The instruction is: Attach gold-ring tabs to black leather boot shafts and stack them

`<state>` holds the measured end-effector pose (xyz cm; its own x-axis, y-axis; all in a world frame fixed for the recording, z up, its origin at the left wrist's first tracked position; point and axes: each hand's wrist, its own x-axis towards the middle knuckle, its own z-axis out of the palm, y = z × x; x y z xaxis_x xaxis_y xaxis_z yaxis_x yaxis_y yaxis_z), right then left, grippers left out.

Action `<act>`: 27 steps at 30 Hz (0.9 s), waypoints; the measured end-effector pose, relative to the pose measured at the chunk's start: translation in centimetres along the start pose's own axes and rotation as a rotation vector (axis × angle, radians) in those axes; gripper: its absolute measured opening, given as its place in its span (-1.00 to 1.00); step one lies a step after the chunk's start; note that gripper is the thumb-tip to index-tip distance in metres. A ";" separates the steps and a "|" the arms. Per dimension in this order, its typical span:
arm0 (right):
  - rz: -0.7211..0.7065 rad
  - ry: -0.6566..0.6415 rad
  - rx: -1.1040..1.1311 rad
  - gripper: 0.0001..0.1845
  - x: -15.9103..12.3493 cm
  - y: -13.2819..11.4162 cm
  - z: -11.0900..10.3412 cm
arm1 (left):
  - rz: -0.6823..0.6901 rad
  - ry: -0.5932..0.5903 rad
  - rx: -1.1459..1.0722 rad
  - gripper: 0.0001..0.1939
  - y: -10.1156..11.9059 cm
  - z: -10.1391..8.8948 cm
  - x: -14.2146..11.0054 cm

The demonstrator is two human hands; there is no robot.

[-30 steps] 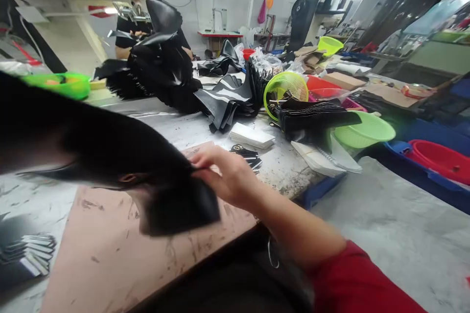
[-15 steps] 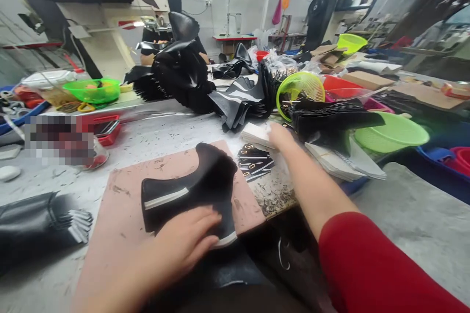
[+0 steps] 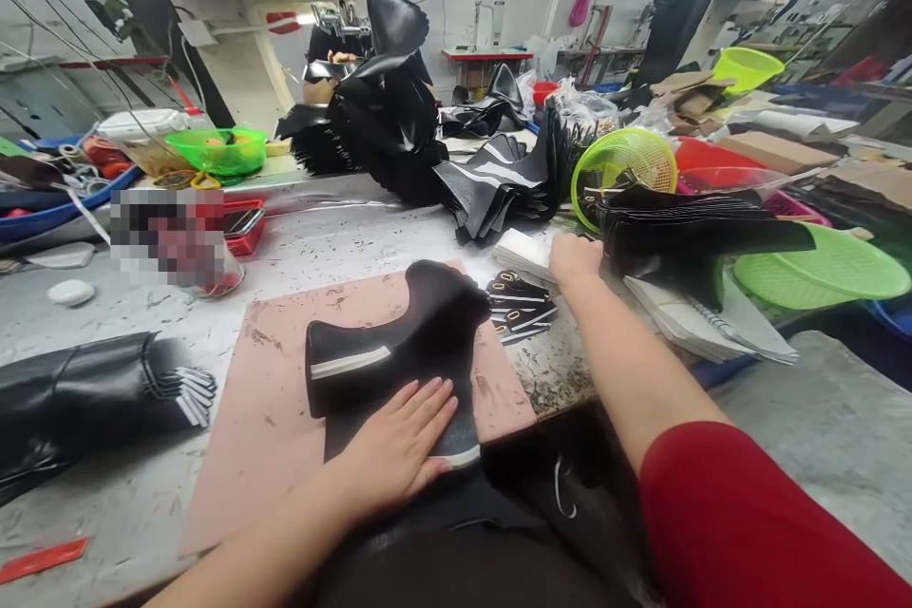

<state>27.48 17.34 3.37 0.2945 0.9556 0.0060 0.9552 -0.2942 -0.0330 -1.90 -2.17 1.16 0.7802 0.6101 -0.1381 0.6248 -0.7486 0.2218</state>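
A black boot-shaped leather piece with a white strip near its left end lies over a pink board. My left hand rests flat on its lower part, fingers stretched out. Farther off, my right hand is closed at the right end of a white stack of strips; what its fingers hold, if anything, is hidden. Just below that stack lie several black straps with gold eyelets.
Folded black leather pieces lie at the left, above a red strip. Stacked leather parts stand at the back. To the right are a yellow basket, a green basket and a notebook.
The whole view has shifted, so the things appear farther right. My left hand, blurred before, now lies still and flat on the leather. My right hand stays by the white stack.
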 end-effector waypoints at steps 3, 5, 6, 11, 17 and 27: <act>-0.015 -0.018 0.056 -0.73 -0.5 0.0 -0.4 | -0.008 0.062 -0.188 -0.36 -0.5 0.0 -0.5; -0.052 -0.051 0.097 -0.79 -1.6 0.6 -1.0 | -0.074 0.210 -0.383 -0.40 -1.0 -0.4 -1.4; -0.061 -0.039 0.126 -0.80 -2.6 1.1 -1.4 | -0.133 0.303 -0.484 -0.44 -1.3 -0.8 -2.0; -0.149 0.289 0.721 -0.72 -11.3 2.6 -3.4 | -0.367 0.589 -0.823 -0.29 -2.0 -3.3 -5.3; -0.655 -0.151 0.756 -0.85 -18.8 -3.3 -3.6 | -0.282 0.367 -0.896 0.00 0.0 -5.1 -4.1; -0.503 -0.687 0.928 -0.80 -15.3 -5.5 0.5 | -0.859 0.451 -0.686 -0.60 -1.6 -3.2 -2.4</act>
<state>17.67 4.32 2.99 -0.4374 0.8515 -0.2893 0.4946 -0.0409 -0.8682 -4.88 -1.63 4.19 -0.0536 0.9836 -0.1722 0.6833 0.1619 0.7120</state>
